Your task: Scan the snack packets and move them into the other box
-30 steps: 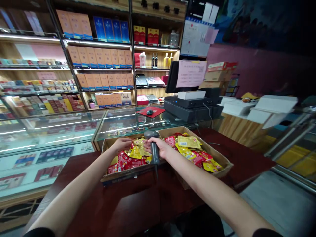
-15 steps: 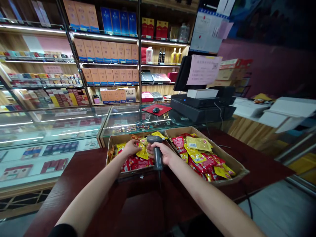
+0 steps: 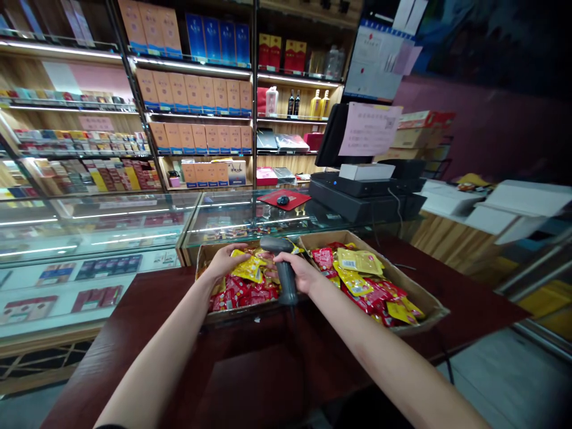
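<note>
Head view: the left hand (image 3: 221, 262) is over the left carton (image 3: 250, 310), its thumb and fingers clamped on the near-left edge of a yellow packet (image 3: 249, 268); that packet lies tilted, its printed face up, above a heap of red packets (image 3: 250, 292) within the carton's walls; whether its underside touches the heap, I cannot tell. Just beside it, the right hand (image 3: 298, 273) has its fingers wrapped round the handle of a dark grey scanner (image 3: 286, 280), with the handle upright and the head at the top, reaching leftward over the packets; a thin cable hangs from the handle's lower end; the far fingertips are partly hidden behind the grip.

To the right stands a second carton (image 3: 440, 313), filled with red and yellow packets; a gold packet (image 3: 358, 261) lies on top there, its barcode label showing. Both cartons rest on a dark red bench (image 3: 250, 381); behind them a glass showcase (image 3: 250, 210) carries a red mat (image 3: 298, 202) with a black mouse (image 3: 283, 200) on it; farther right is a black monitor (image 3: 333, 136) with a pink sheet (image 3: 369, 128) fixed to it, and a white box (image 3: 366, 172) sits below the sheet; shelves (image 3: 156, 114) of boxed goods rise at the back.
</note>
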### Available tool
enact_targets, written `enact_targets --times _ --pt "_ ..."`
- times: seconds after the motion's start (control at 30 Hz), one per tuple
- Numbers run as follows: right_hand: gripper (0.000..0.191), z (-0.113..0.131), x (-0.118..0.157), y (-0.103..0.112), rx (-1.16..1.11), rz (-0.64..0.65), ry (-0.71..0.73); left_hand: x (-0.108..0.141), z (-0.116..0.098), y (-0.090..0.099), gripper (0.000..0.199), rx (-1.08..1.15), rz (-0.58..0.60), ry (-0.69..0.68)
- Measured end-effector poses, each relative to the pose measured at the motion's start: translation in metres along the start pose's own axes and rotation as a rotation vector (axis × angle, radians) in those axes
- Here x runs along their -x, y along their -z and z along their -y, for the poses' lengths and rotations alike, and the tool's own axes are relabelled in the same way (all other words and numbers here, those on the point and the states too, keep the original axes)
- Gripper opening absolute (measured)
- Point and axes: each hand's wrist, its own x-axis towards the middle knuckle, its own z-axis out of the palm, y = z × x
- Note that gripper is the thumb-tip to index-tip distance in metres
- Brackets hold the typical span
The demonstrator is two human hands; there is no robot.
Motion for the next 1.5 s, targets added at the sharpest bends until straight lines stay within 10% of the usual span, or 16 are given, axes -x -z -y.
enact_targets --times 0.43,0.67,1.03,1.5 --pt "0.020 -0.006 0.013 -0.012 0.040 -0.061 -0.127 -0.004 0.005 -0.009 0.056 0.284 -0.036 0.011" --pt "0.016 -0.015 0.019 -0.006 -0.077 -0.133 0.098 0.003 0.002 -0.010 0.038 0.318 0.231 0.228" --pt "0.032 -0.074 0.103 -0.043 0.253 -0.127 0.263 -0.003 0.015 -0.011 0.039 0.251 0.156 0.193" --pt "0.034 -0.108 0.106 -0.041 0.481 -0.203 0.235 -0.007 0.021 -0.011 0.044 0.194 0.136 0.198"
